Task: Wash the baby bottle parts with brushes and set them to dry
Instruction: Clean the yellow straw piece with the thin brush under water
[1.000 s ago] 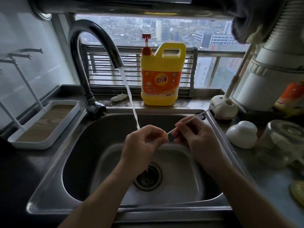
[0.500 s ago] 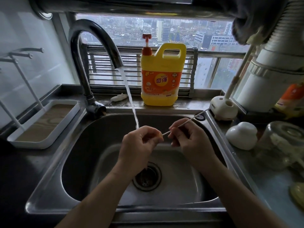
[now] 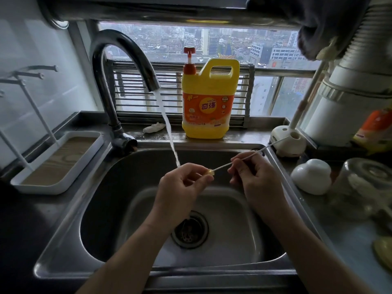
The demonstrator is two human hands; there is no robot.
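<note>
Over the steel sink point(image 3: 89, 209), my left hand point(image 3: 180, 187) pinches a small yellowish bottle part point(image 3: 210, 172) between thumb and fingertips. My right hand point(image 3: 256, 177) grips a thin white brush point(image 3: 254, 154) whose tip goes into that small part; its handle points up and right toward the sink's corner. Water runs from the dark faucet point(image 3: 127, 52) and lands on the back of my left hand. A white drying rack point(image 3: 61, 183) with a wooden base and thin prongs stands on the left counter. A clear bottle point(image 3: 364, 187) lies on the right counter.
A yellow detergent jug point(image 3: 209, 102) with a red pump stands on the sill behind the sink. A white brush holder point(image 3: 286, 145) with a long-handled brush sits at the back right. A white dome-shaped cap point(image 3: 310, 177) rests next to the bottle. The drain point(image 3: 189, 230) is open.
My right hand has drawn the thin brush back out to the right, so more of its stem and the yellowish part show between my hands. Both hands stay under the stream.
</note>
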